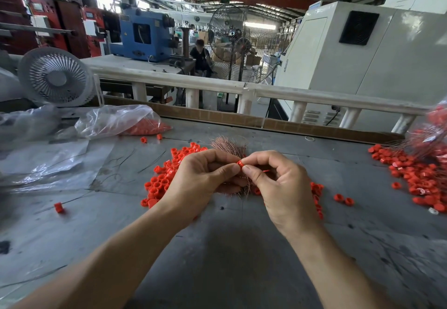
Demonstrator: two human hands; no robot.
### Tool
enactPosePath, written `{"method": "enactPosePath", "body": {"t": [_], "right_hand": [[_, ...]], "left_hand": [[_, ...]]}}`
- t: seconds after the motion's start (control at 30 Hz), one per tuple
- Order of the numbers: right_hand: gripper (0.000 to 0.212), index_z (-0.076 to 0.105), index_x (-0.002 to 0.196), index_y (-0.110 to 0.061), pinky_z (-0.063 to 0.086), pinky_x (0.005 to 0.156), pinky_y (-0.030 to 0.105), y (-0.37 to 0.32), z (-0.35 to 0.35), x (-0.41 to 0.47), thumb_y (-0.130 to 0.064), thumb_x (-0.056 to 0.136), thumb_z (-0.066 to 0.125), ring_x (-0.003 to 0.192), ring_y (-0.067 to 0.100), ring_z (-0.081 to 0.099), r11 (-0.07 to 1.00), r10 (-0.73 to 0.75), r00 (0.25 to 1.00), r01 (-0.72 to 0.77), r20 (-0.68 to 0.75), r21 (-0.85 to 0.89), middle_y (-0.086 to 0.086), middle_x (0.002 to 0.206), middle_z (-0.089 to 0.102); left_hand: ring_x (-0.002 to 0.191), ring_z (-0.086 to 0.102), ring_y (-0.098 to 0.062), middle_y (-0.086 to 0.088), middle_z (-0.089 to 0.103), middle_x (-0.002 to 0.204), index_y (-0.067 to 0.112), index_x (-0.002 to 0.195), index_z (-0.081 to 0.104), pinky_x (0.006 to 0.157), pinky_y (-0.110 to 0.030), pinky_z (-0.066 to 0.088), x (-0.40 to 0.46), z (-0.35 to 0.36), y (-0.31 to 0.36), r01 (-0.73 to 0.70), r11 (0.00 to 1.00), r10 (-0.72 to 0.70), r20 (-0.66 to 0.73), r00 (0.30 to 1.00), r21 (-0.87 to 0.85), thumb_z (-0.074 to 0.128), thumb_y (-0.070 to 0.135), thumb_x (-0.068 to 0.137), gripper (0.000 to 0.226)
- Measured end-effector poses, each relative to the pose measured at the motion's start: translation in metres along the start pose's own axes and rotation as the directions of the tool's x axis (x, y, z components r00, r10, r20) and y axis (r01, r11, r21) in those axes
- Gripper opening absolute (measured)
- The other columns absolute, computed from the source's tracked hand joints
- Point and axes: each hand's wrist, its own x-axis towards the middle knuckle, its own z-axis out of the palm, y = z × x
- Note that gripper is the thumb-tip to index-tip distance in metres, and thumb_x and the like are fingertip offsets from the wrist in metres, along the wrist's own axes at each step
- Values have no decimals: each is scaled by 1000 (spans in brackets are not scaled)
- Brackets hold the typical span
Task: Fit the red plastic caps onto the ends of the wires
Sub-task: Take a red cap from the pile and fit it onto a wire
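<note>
My left hand [205,178] grips a bundle of thin copper-coloured wires [229,148] that fans out behind my fingers. Its thumb meets a small red cap [239,163] held between both hands. My right hand [280,185] pinches that cap with thumb and forefinger, and a thin red sliver shows inside its curled fingers. A pile of loose red caps [167,175] lies on the grey table [217,248] under and to the left of my hands.
A clear plastic bag of red caps [121,121] lies at the back left, beside a white desk fan [56,77]. At the right edge lies a heap of capped wires and caps [416,175]. Stray caps [59,207] and thin wires dot the table. A white rail [242,88] runs behind it.
</note>
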Motion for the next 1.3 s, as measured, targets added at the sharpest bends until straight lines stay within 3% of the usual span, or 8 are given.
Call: {"method": "enactPosePath", "body": {"t": [0.1, 0.27, 0.57, 0.83, 1.13, 1.3], "right_hand": [[18, 77, 86, -21, 56, 81, 25, -1, 0, 0, -3, 86, 78, 89, 13, 71, 999, -19, 1000, 19, 6, -31, -7, 88, 75], [17, 77, 87, -18, 51, 82, 17, -1, -3, 1, -1, 86, 77, 92, 9, 70, 991, -76, 997, 79, 30, -104, -10, 89, 74], [17, 79, 86, -17, 51, 82, 16, 1, -5, 3, 0, 84, 79, 92, 8, 70, 978, -134, 990, 138, 36, -153, -11, 88, 74], [14, 80, 89, -15, 49, 83, 13, 2, -2, 2, -2, 85, 79, 93, 7, 69, 965, -155, 987, 158, 34, -211, -10, 91, 73], [15, 79, 92, -14, 45, 84, 7, 1, 7, 0, -1, 85, 79, 91, 2, 65, 895, -274, 961, 264, 22, -359, -9, 93, 70], [13, 80, 88, -12, 45, 80, 5, 1, 6, 1, 1, 84, 80, 89, 1, 66, 906, -258, 966, 246, 14, -344, -8, 90, 70]], "left_hand": [[85, 76, -29, -21, 77, 91, 2, 103, 71, 83, -41, 63, 0, 0, -1, -8, 1000, 8, -2, 1000, 18, 71, 10, 87, 19], [84, 76, -29, -22, 76, 91, 1, 104, 71, 81, -39, 64, 0, 1, -1, -16, 998, 17, -2, 1000, 56, 68, 4, 91, 13], [89, 75, -36, -22, 76, 91, 1, 105, 72, 84, -47, 62, -1, 1, 1, -31, 996, 32, -12, 999, 82, 70, 8, 90, 17], [82, 76, -26, -19, 77, 89, 0, 104, 71, 71, -27, 61, -3, 1, 2, -63, 991, 66, -18, 998, 114, 67, 3, 93, 12], [90, 72, -30, -21, 75, 97, -1, 107, 71, 88, -46, 61, -4, 0, 2, 55, 998, -56, -28, 998, -40, 69, 17, 88, 26], [90, 72, -30, -19, 75, 97, 0, 104, 71, 86, -42, 61, -3, -1, 1, 78, 997, -78, -14, 997, -28, 70, 22, 85, 29]]}}
